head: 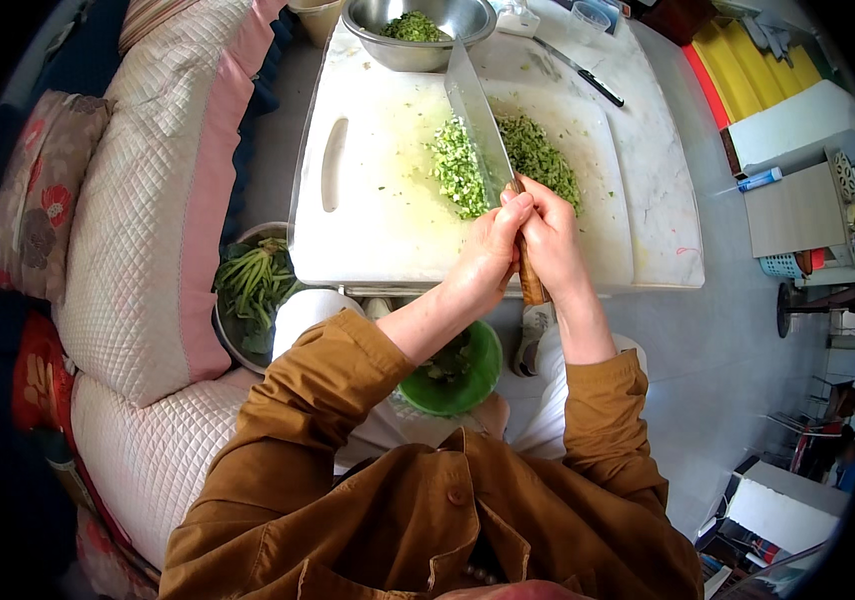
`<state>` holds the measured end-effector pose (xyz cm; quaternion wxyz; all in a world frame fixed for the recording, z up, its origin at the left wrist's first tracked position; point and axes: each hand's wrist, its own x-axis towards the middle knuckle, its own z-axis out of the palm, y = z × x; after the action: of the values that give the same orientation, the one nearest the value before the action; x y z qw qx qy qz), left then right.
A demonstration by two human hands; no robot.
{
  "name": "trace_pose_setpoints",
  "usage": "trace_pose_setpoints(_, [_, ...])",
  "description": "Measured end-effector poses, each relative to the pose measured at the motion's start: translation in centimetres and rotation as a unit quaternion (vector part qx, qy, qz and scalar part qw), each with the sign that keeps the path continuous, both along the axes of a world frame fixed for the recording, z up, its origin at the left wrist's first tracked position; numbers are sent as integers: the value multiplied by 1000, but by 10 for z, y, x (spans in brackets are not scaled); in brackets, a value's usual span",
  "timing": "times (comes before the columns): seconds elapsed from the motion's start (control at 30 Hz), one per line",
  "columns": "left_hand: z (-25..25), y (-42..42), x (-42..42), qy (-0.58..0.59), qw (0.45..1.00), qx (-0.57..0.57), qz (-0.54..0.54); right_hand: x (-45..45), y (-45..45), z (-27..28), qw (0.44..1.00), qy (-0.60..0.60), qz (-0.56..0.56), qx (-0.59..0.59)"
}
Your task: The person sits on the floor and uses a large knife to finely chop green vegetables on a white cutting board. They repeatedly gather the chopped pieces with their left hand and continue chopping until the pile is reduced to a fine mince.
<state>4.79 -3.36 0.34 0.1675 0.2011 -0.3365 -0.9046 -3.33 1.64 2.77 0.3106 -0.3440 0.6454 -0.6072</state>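
Observation:
Both hands are closed around the wooden handle of a cleaver (478, 120), my left hand (486, 251) on its left side and my right hand (551, 236) on its right. The broad blade points away from me over a white plastic cutting board (382, 240). Pale green chopped vegetable (457, 169) lies left of the blade, partly hidden by it. Darker chopped greens (544, 161) are heaped on its right. Whether the edge touches the board, I cannot tell.
A steel bowl (418, 51) with chopped greens stands at the table's far side. A black-handled knife (585, 75) lies on the marble-patterned tabletop (660, 165). Below the near edge are a green basin (484, 375) and a metal basin (229, 330) of leafy stalks. A quilted sofa (142, 187) is at left.

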Motion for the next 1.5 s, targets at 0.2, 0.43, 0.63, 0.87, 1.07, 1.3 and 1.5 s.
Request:
trace_pose_setpoints(0.2, [5,2,-1,12,1000,-4,14,0,1,0,999,32,-14,-19])
trace_pose_setpoints(0.43, [6,2,-2,13,1000,3,-21,1,3,4,999,15,-34,-23])
trace_pose_setpoints(0.63, [-7,7,-14,21,1000,14,15,-10,8,5,999,-11,2,35])
trace_pose_setpoints(0.87, [2,10,-14,30,999,-19,-10,-3,13,12,997,51,-54,-17])
trace_pose_setpoints(1.07, [-6,12,-23,29,999,-12,-13,-15,16,4,999,-15,-30,23])
trace_pose_setpoints(1.3, [0,16,-23,38,998,-11,-39,-12,25,14,998,34,-48,37])
trace_pose_setpoints(1.5, [2,20,-28,35,998,-18,-41,-15,25,8,996,25,-78,-21])
